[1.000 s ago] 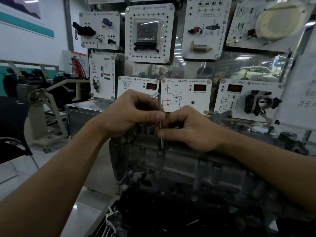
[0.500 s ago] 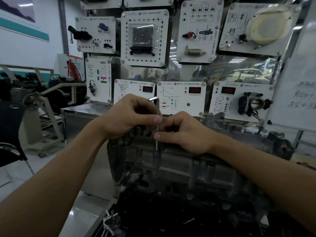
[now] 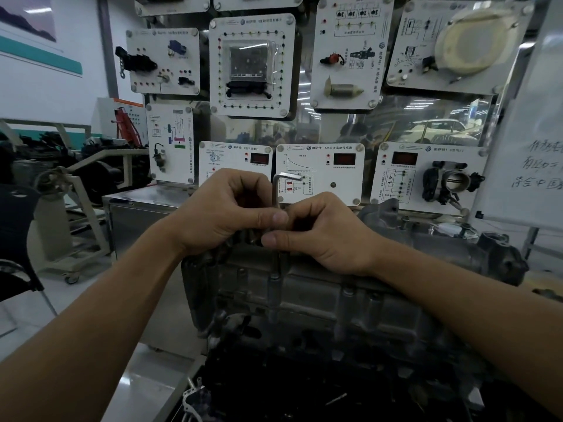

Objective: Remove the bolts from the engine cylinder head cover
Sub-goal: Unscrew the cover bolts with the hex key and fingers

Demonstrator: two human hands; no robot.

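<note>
2 hands pinch the hex key (image 3: 275, 190): left hand (image 3: 225, 214) high, right hand (image 3: 323, 236) low, fingers curled. Bolt hidden in cover (image 3: 335, 293); probably small, oily, so hold its head.

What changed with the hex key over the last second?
The hex key turned about its shaft: its short arm pointed left and now points right. The left hand and the right hand still pinch the shaft, which stays upright over the cylinder head cover.
</note>
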